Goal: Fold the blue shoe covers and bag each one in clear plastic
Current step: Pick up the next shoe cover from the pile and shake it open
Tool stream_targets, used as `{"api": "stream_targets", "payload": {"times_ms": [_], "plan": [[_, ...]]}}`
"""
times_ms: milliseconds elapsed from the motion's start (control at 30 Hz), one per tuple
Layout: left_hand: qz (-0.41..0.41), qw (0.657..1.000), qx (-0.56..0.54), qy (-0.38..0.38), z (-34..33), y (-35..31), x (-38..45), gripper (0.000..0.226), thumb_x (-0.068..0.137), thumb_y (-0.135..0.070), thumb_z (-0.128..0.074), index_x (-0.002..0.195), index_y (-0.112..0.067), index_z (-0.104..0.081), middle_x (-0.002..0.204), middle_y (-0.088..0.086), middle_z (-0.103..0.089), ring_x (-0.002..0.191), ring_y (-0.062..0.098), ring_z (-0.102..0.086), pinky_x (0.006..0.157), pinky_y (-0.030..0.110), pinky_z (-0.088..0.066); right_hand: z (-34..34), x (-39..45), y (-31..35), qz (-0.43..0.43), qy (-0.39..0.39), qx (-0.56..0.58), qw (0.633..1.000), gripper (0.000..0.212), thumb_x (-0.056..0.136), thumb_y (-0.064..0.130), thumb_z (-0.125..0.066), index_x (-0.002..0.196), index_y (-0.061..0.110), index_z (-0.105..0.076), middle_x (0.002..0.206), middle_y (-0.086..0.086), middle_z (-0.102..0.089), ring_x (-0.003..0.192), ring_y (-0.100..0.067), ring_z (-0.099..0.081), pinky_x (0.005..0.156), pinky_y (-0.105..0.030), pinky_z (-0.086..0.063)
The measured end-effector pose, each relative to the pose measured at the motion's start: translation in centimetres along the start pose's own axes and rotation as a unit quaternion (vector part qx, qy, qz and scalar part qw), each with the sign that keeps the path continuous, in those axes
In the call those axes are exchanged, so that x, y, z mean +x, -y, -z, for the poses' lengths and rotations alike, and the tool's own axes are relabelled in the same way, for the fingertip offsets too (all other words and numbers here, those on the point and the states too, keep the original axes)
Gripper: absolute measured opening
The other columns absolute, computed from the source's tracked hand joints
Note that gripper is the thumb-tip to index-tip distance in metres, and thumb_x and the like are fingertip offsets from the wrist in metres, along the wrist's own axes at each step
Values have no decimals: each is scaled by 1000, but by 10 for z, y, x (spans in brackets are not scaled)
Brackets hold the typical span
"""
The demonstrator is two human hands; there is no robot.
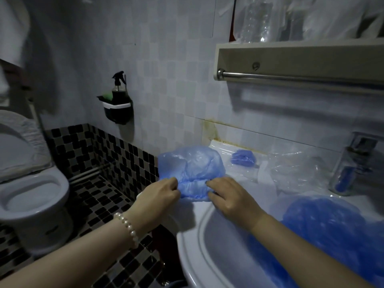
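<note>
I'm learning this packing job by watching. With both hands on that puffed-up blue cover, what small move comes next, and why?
Probably press it flat and fold it over. Left hand and right hand pinch the gathered edge of the blue shoe cover, which balloons open on the sink rim. The folded cover already bagged behind is far more compact.

The shoe cover (pixel 191 165) is looking like thin, crinkled blue plastic film, half see-through. Glossy white ceramic is shining on the sink (pixel 199 231) and the toilet (pixel 35 196). Polished metal is gleaming along the towel rail (pixel 291 76). Clear, wrinkled plastic bags (pixel 295 169) are catching light. Smooth pearl beads are glinting on the bracelet (pixel 127 227).
</note>
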State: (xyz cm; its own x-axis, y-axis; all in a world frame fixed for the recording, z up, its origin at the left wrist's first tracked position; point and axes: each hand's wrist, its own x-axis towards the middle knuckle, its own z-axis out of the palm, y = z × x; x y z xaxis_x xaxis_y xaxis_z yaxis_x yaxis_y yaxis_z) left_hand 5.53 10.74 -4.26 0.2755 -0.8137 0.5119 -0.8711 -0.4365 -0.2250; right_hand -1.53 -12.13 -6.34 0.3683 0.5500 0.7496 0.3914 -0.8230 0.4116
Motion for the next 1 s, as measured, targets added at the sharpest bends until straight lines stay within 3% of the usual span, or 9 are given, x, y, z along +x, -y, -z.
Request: {"api": "stream_targets", "payload": {"times_ms": [133,300,400,467,633,767,867,1000], "plan": [[29,999,-29,-18,-10,1,-3,26,55,0,-77,66,-9,-55,76,4,-49,60,21,-49,39,30,-44,0,2,2,18,-16,3,1000,11,81,-2,-69,71,-2,-64,71,-15,-58,60,-30,-49,62,-37,-45],[31,995,-59,-73,-7,-3,2,10,74,-5,-67,72,-7,-57,84,6,-52,65,18,-49,44,33,-46,1,3,6,-68,-65,36,995,6,88,7,-58,93,8,-61,97,-9,-49,79,-26,-48,70,-34,-39],[31,992,-85,-86,-1,-6,1,18,70,1,-77,75,-5,-60,87,8,-55,66,17,-54,48,28,-49,3,4,2,-132,-80,9,988,30,72,-1,-67,93,15,-52,95,-5,-43,76,-24,-44,66,-34,-37],[36,990,-108,-87,1,-4,0,22,68,1,-79,78,-5,-61,89,8,-56,66,19,-56,50,28,-50,4,2,-1,-155,-78,10,985,32,69,0,-69,91,17,-52,93,-4,-42,74,-23,-43,62,-36,-37],[39,987,-134,-79,1,0,0,23,66,-1,-83,79,-5,-64,92,9,-57,64,21,-59,48,33,-52,5,-2,-5,-93,-7,13,996,34,74,1,-67,104,14,-62,91,-10,-49,72,-27,-47,59,-32,-37],[36,988,-137,-60,2,0,-1,27,60,0,-86,75,-5,-64,90,10,-59,63,21,-60,52,27,-54,-1,-3,-8,-129,25,-21,991,16,65,-7,-71,72,5,-63,81,-14,-56,63,-29,-47,54,-32,-37],[46,991,-120,-46,2,6,-1,31,56,4,-83,71,-8,-58,82,6,-58,61,20,-58,52,22,-48,1,-8,-18,-101,9,-18,995,10,73,-5,-63,66,2,-64,76,-14,-61,63,-28,-50,56,-32,-37],[24,998,-52,-25,5,14,-4,33,56,5,-78,71,-11,-54,61,1,-52,51,19,-48,41,25,-42,11,-13,-34,-53,-27,-1,998,40,96,13,-44,69,0,-71,75,-14,-68,58,-29,-62,53,-32,-50]]}}
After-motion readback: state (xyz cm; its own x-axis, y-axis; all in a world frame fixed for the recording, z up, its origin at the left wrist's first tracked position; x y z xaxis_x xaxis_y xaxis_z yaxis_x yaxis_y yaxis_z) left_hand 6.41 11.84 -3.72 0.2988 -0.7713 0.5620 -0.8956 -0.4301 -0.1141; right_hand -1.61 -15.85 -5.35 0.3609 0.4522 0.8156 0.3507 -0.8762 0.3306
